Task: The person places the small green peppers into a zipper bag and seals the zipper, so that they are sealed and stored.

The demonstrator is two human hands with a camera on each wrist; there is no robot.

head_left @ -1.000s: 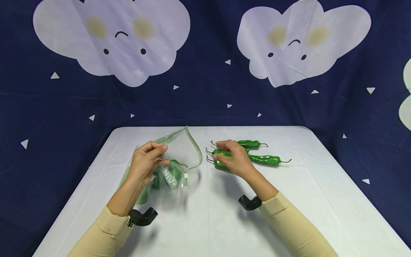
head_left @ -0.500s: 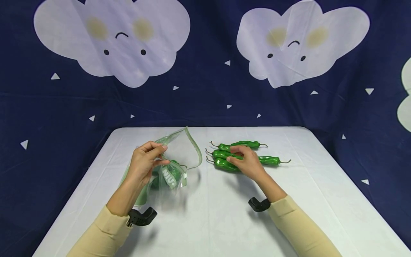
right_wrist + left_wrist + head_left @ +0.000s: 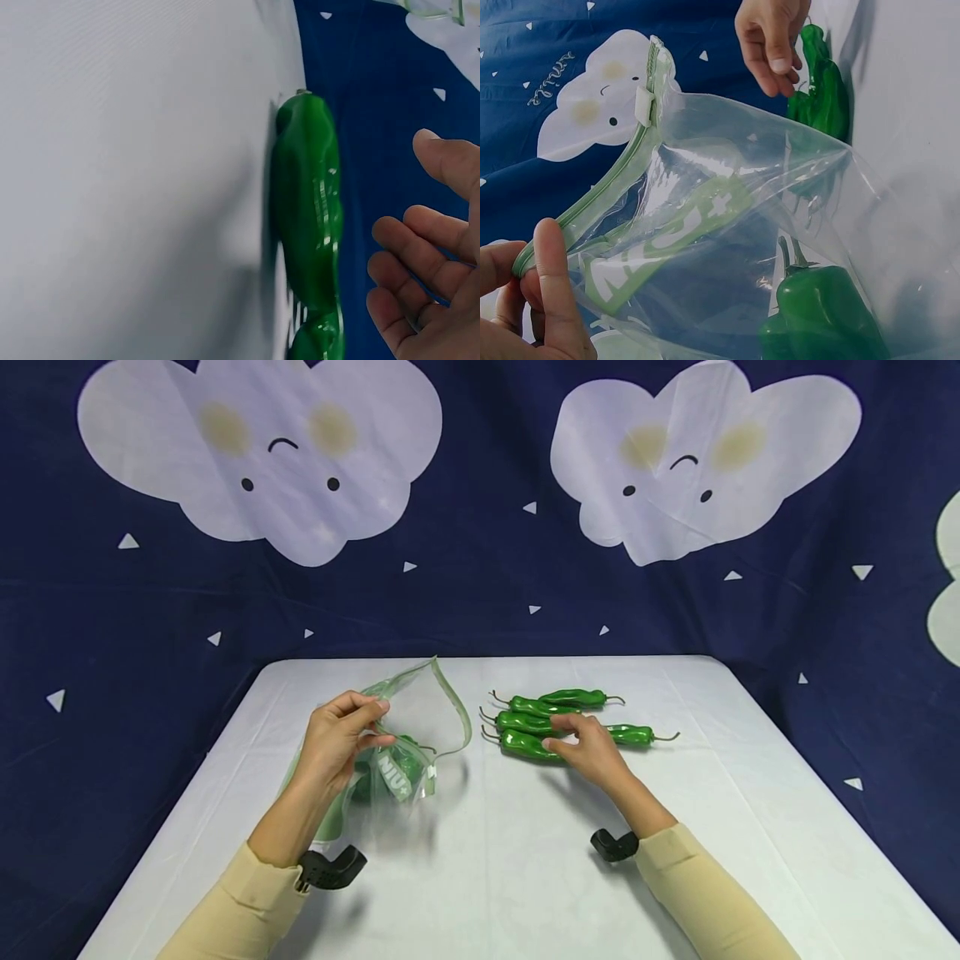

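Note:
My left hand (image 3: 337, 739) pinches the green zip edge of a clear plastic zip bag (image 3: 705, 214) between thumb and fingers, its mouth gaping toward the right. A green bell pepper (image 3: 821, 311) shows through the film in the lower part of the bag. On the right, several long green chili peppers (image 3: 521, 743) lie side by side on the table, stems pointing left and right. Just over them hovers my right hand (image 3: 596, 752), covering part of the row. In the right wrist view its fingers are loosely bent, thumb apart, nothing between them, beside a chili pepper (image 3: 307, 202).
A white cloth-covered table (image 3: 480, 877) lies beneath everything, its far edge against a dark blue curtain (image 3: 480, 593) printed with clouds. Black wrist cameras (image 3: 333, 867) sit at both beige sleeves.
My right hand has shifted rightward along the chili peppers, uncovering their left ends. The left hand and the bag stay in place, and the peppers have not moved.

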